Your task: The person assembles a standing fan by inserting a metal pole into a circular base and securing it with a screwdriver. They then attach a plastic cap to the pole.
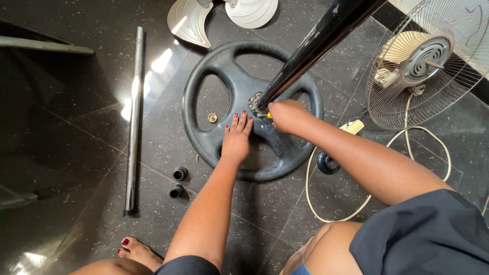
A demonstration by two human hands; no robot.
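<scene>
At far left, a grey bar (48, 47) crosses the upper left corner over dark, glossy floor tiles (76, 132). Next to it a chrome tube (134, 119) lies lengthwise, running from the top of the frame down to lower left. A bare foot (136, 250) shows at the bottom edge. Two small black caps (178, 182) sit on the floor just right of the tube's lower end. Top centre, pale fan blades (224, 14) lie on the tiles. Centre frame holds the round black base (214, 66), flat on the floor with spoke openings; a small brass nut (212, 117) rests on the floor inside one opening. The left hand (237, 138) lies palm-down on the base, fingers spread and flat, gripping nothing. A black pole (316, 43) rises from the hub toward the upper right. The right hand (288, 116) is closed at the foot of the pole, just beside the left hand, with a bit of yellow showing from its grip; what that is cannot be told. Right of the base, a black knob (327, 163) sits inside a loop of cream cord (356, 209). At far right, the wire guard (458, 76) with its motor (425, 55) leans in the upper right corner.
</scene>
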